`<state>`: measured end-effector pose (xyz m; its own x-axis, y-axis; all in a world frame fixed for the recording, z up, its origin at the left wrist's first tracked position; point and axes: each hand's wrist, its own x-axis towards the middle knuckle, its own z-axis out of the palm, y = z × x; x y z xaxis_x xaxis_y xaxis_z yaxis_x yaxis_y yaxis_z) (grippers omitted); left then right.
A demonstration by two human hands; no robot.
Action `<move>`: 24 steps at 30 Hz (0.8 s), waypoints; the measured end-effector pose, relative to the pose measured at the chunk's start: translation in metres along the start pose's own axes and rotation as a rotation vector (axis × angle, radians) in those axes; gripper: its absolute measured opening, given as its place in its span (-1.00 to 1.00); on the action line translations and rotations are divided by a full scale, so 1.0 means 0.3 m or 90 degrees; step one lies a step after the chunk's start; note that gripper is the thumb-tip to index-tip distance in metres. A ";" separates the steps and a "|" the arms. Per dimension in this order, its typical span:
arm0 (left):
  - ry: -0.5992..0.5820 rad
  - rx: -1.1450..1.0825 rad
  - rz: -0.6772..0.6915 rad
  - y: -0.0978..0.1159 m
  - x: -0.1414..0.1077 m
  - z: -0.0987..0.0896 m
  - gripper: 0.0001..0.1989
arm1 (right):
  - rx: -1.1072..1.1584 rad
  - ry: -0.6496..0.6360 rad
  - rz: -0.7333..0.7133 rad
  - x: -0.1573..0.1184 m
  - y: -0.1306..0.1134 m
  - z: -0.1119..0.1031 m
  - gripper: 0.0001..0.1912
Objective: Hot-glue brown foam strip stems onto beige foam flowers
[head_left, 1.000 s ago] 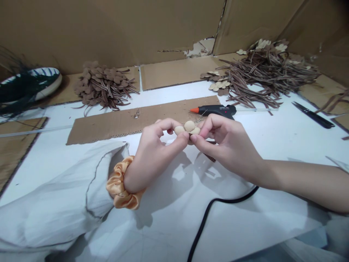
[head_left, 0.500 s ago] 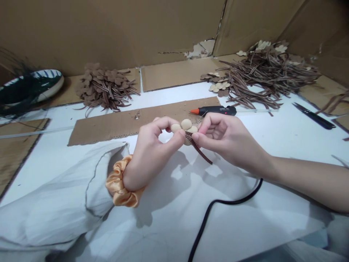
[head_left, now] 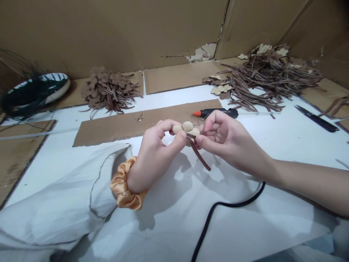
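Note:
A beige fabric flower (head_left: 187,126) with rounded petals is held up over the white table. My left hand (head_left: 160,153) pinches it from the left, thumb on the flower's middle. A thin brown checked ribbon (head_left: 200,156) hangs from the flower, down and to the right. At the flower's right side, my right hand (head_left: 227,140) has thumb and forefinger closed on the ribbon's upper part or the petal edge; the exact grip is partly hidden. Behind the hands a black glue gun (head_left: 215,112) with an orange tip lies on a cardboard strip (head_left: 109,127).
Brown flowers with ribbons (head_left: 106,87) are piled at the back left, beside a bowl of dark strands (head_left: 61,91). A large ribbon pile (head_left: 269,80) fills the back right. Black snips (head_left: 316,118) lie at the right. A black cable (head_left: 208,214) crosses the front.
The view has shifted slightly. The ribbon's loose end hangs a little steeper, and my right fingers have moved slightly at the flower's right side.

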<state>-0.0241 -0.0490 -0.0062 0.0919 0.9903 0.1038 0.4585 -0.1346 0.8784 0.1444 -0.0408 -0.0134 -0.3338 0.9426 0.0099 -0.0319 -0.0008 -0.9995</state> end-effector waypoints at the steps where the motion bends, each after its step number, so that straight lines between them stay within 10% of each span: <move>1: -0.001 -0.002 0.000 0.001 0.000 0.000 -0.85 | 0.009 0.000 0.000 0.001 0.002 -0.001 -0.77; 24: -0.044 0.014 -0.016 0.001 0.020 0.006 -0.78 | 0.021 -0.040 0.151 0.015 -0.020 0.004 -0.77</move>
<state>-0.0217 -0.0434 -0.0063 0.1410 0.9888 0.0487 0.4802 -0.1114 0.8700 0.1418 -0.0370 -0.0073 -0.3932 0.8921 -0.2225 0.0245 -0.2317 -0.9725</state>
